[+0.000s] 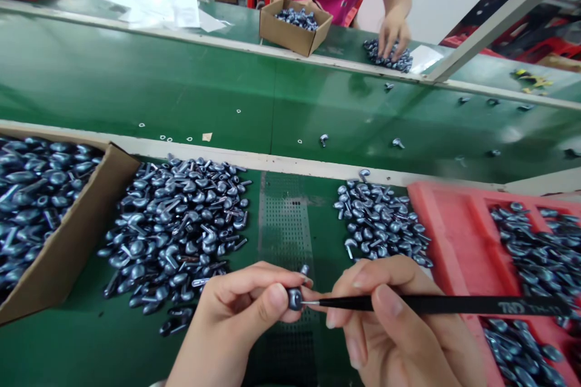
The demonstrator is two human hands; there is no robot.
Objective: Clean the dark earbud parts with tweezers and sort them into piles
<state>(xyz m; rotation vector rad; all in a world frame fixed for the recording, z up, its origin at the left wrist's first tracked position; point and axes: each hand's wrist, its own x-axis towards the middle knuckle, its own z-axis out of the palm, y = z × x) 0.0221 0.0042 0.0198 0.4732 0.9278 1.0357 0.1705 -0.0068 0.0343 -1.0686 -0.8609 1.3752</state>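
Between the thumb and fingers of my left hand [240,308] is a small glossy blue-grey earbud shell [295,299], its dark opening turned to the right. My right hand [403,326] grips black tweezers [445,304] lying almost level, with pale lettering near the back end. Their thin metal tip meets the shell at its opening; whether anything sits in the tip is too small to tell. A large pile of similar earbud shells [181,217] lies left of my hands. Beyond my right hand is a smaller pile [381,217].
At far left stands a cardboard box [86,224] full of shells. A red foam tray [445,230] with shells is at right. Loose shells [324,139] and small white rings dot the green conveyor [190,84]. Opposite, a co-worker's hand [394,33] touches another pile near a cardboard box [290,36].
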